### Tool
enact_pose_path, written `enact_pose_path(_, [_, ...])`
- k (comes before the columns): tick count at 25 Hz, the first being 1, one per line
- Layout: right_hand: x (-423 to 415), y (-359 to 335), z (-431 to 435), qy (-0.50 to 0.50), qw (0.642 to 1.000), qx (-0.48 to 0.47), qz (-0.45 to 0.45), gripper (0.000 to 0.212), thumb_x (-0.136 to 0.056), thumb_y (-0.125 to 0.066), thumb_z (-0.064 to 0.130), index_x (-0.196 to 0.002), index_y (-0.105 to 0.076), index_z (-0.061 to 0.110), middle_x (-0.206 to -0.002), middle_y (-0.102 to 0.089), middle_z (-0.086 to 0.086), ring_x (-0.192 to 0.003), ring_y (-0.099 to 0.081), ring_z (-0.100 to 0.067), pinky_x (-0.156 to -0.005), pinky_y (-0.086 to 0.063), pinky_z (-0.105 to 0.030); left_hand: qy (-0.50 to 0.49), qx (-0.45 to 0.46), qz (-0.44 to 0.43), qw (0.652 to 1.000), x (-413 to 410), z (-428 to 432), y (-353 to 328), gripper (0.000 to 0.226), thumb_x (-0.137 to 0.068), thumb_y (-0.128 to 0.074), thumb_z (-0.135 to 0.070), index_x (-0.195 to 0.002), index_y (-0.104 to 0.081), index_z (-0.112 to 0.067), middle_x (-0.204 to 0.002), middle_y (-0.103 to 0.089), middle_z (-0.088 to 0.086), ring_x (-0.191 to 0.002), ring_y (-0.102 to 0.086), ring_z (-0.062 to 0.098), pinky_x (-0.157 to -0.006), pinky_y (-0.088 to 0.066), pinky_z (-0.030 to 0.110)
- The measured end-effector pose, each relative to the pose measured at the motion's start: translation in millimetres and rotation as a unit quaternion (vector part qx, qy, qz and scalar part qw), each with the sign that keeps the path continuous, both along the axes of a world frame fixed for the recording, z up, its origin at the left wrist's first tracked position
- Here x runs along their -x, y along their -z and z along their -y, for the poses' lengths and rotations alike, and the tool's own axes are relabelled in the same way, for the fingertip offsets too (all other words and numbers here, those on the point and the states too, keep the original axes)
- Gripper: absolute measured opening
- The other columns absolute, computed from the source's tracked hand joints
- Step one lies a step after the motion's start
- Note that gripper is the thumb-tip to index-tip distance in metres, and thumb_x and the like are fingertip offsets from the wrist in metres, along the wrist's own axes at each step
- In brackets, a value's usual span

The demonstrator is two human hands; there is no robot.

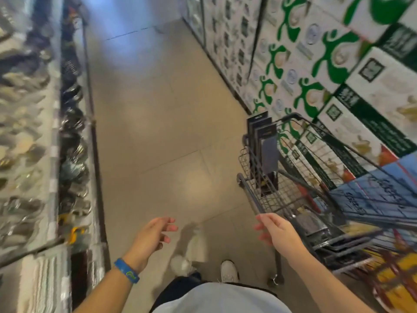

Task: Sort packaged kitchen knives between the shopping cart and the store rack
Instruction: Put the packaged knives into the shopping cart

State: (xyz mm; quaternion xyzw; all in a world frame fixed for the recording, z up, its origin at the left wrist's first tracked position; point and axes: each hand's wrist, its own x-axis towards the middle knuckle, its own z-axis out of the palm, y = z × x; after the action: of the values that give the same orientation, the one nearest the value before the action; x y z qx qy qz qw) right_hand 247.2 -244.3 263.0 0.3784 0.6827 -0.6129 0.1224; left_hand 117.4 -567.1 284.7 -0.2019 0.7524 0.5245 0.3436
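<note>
Dark carded knife packages (pixel 264 141) stand upright in the shopping cart (pixel 248 193), with the store rack (pixel 29 132) opposite. Left hand (pixel 153 233) and right hand (pixel 275 231) are empty, fingers loose. Advisable grasp: one package by its card top.

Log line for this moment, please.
left hand: open, empty | right hand: open, empty, near cart | knife packs: upright in cart | rack: left of aisle
</note>
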Motion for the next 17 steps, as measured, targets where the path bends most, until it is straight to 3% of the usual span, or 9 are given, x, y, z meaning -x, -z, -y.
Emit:
enact_pose_path(4, [-17,11,-25,0.087,0.996,0.005,0.01,0.021,-0.105,-0.054,0.039,-0.107,-0.072,0.029,-0.089,-0.078,0.006,-0.071,-0.074,-0.015,-0.064,-0.051,-0.027,0.098,-0.012,0.044,0.994,31,-60,15,0.027,-0.102,-0.049,-0.029,-0.108,-0.07,-0.012,-0.094,-0.076,0.005,-0.057,-0.053,0.013,-0.047,-0.032,0.021])
enact_pose_path(8, [-24,19,-42,0.197,0.98,-0.004,0.014,0.022,-0.105,-0.053,0.037,-0.104,-0.073,0.028,-0.09,-0.078,0.002,-0.069,-0.071,-0.015,-0.066,-0.049,-0.03,0.207,0.004,0.06,0.976,85,-125,34,0.029,-0.102,-0.049,-0.034,-0.106,-0.07,-0.014,-0.097,-0.077,0.004,-0.057,-0.053,0.012,-0.049,-0.031,0.023])
enact_pose_path(13, [-11,10,-55,0.324,0.944,-0.014,0.058,0.02,-0.105,-0.053,0.031,-0.103,-0.072,0.026,-0.084,-0.078,0.006,-0.063,-0.068,-0.012,-0.052,-0.05,-0.02,0.348,0.041,0.038,0.936,168,-199,46,0.027,-0.098,-0.052,-0.039,-0.102,-0.07,-0.019,-0.09,-0.077,-0.003,-0.062,-0.057,0.013,-0.053,-0.037,0.024])
enact_pose_path(17, [-3,9,-48,0.39,0.916,-0.034,0.083,0.02,-0.105,-0.053,0.035,-0.103,-0.072,0.029,-0.085,-0.076,0.009,-0.062,-0.067,-0.007,-0.057,-0.05,-0.022,0.451,0.03,0.033,0.891,201,-265,56,0.027,-0.1,-0.05,-0.036,-0.101,-0.071,-0.019,-0.092,-0.077,-0.001,-0.059,-0.058,0.012,-0.053,-0.039,0.025])
